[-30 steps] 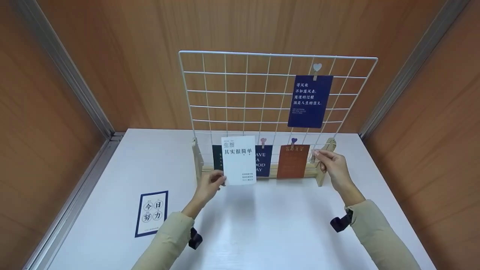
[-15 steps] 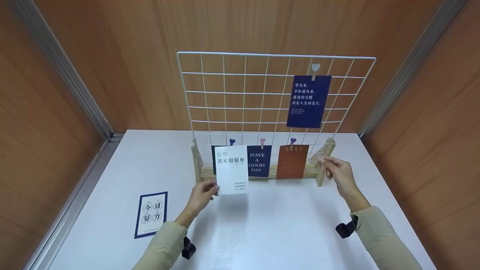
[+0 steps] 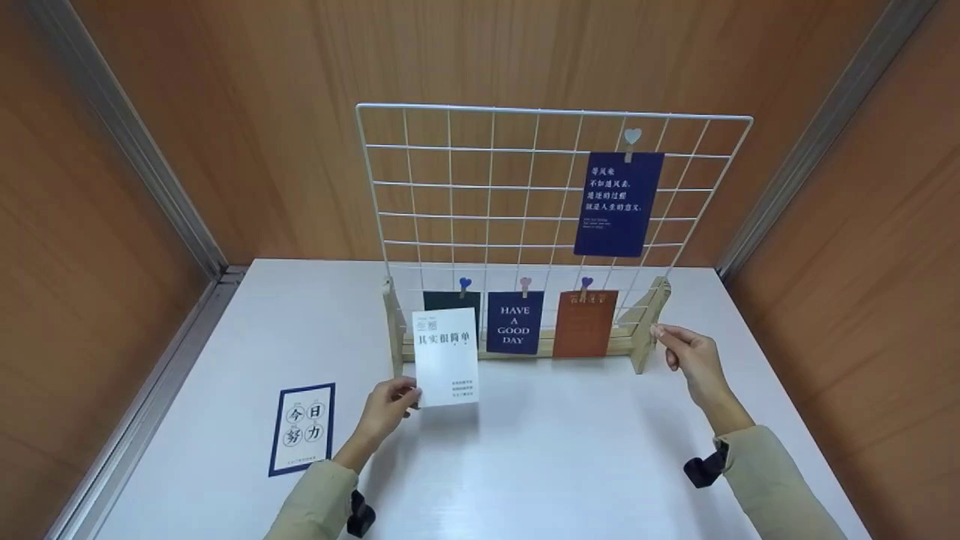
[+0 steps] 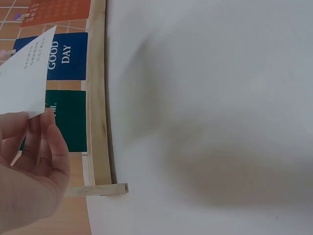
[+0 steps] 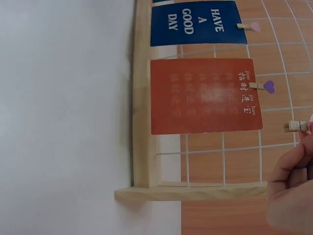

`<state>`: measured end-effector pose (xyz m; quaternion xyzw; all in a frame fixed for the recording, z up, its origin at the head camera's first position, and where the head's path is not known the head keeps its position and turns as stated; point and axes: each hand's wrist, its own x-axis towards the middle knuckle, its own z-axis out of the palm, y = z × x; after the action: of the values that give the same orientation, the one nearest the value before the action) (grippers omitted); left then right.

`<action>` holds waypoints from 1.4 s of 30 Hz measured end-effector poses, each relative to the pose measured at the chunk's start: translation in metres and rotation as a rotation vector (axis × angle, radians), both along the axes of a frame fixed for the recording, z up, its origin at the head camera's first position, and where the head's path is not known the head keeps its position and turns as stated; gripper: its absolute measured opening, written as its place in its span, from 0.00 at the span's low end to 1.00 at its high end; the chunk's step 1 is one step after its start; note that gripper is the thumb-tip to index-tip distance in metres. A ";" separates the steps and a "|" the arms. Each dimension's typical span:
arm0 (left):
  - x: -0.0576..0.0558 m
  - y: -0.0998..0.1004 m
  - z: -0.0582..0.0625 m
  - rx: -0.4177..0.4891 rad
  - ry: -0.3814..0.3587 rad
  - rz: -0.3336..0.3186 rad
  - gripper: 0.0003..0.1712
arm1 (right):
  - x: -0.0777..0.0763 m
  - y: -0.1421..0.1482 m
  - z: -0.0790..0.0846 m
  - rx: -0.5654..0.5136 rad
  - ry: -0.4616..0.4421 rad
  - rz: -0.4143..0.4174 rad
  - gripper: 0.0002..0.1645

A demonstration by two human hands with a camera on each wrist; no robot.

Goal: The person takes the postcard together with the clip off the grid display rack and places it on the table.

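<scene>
My left hand (image 3: 386, 409) pinches a white card (image 3: 446, 360) with dark lettering by its lower left corner. In the head view the card stands upright in front of a dark green card (image 4: 68, 122) and partly covers it. My right hand (image 3: 691, 360) is by the right foot of a white wire grid (image 3: 491, 184). Between thumb and fingers it pinches a small wooden clothespin (image 5: 296, 126), best seen in the right wrist view. A bit of pink shows at the clothespin's held end.
Heart-topped clothespins hold a blue card (image 3: 514, 322), an orange card (image 3: 585, 324) and a navy card (image 3: 619, 204) on the grid. Its wooden stand (image 3: 646, 330) is on the white table (image 3: 570, 457). A blue-bordered card (image 3: 302, 429) lies at left. Wooden walls (image 3: 285, 150) surround the table.
My left hand has brought the white card down and left, uncovering the blue card and the green card's clothespin. My right hand has moved slightly right and down, away from the grid.
</scene>
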<state>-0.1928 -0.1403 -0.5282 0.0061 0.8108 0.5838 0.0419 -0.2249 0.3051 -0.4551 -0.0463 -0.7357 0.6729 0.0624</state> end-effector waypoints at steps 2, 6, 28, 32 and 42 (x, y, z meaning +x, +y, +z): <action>0.002 -0.003 -0.002 0.007 -0.010 0.004 0.12 | 0.001 0.003 -0.002 -0.004 -0.002 -0.007 0.19; 0.006 -0.009 -0.008 0.002 -0.038 0.031 0.12 | 0.004 0.008 -0.005 -0.002 -0.021 -0.018 0.16; 0.027 -0.045 -0.025 -0.012 -0.116 0.125 0.12 | 0.016 0.046 -0.029 0.027 -0.141 -0.026 0.12; 0.032 -0.053 -0.027 -0.023 -0.124 0.136 0.12 | 0.019 0.050 -0.034 0.038 -0.156 -0.024 0.14; 0.042 -0.067 -0.036 -0.048 -0.131 0.126 0.13 | 0.028 0.060 -0.047 0.082 -0.202 -0.014 0.17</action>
<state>-0.1512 -0.2075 -0.5639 -0.0840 0.8188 0.5648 0.0582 -0.1966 0.3655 -0.5020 -0.1164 -0.7648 0.6336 -0.0052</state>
